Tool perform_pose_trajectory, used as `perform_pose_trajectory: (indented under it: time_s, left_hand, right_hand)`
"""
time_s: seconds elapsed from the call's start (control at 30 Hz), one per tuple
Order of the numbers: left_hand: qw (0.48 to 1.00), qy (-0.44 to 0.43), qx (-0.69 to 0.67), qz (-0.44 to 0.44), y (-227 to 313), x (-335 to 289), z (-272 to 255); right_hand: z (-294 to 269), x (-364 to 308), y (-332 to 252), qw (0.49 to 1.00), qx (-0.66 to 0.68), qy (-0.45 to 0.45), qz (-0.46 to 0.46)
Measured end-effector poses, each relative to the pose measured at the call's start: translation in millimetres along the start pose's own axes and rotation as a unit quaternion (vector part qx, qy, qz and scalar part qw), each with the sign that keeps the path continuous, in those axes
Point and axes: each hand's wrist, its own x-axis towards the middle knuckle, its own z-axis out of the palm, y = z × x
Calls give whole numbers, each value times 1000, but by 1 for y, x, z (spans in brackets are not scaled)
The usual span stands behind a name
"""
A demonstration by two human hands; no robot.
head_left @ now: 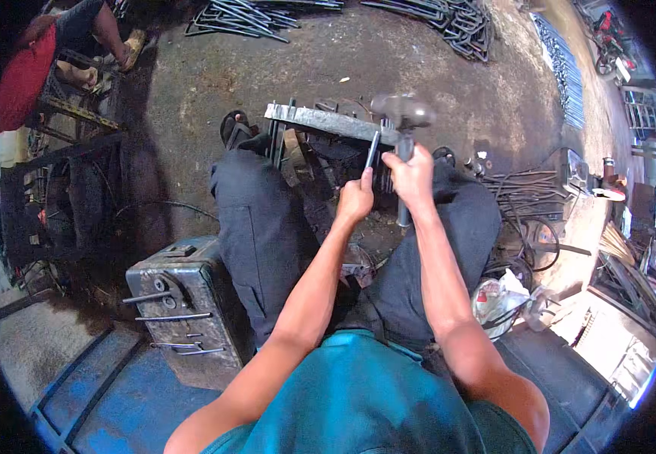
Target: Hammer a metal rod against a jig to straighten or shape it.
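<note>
My left hand (356, 200) is closed around a short metal rod (374, 148), which sticks up out of the fist at a slight tilt. Just to its right, my right hand (413, 178) grips a hammer (406, 113) by its handle, the thumb laid along it. The hammer's head is smeared by motion and hangs over the right end of a thick grey metal bar (320, 119). That bar lies crosswise between my knees, on a stand with upright rods at its left end. My left hand is on the near side of the bar.
A worn metal box (184, 295) with rods on its face stands by my left leg. Bent rods (460, 30) lie in heaps on the far floor, and more rods (521, 185) lie right of my knee, near a plastic bag (498, 296). Another person (93, 45) sits far left.
</note>
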Motion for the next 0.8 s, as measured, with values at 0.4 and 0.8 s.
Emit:
perform_pose_trajectory:
  time_s: [0.4,0.8]
  left_hand:
    - [999,-33,19,-13,10,6,-4]
    - [999,-31,10,-24,16,4,-4]
  right_hand:
    - [4,4,14,970,-238,-3,-55]
    - [-15,-7,-28,980,188,-43,45]
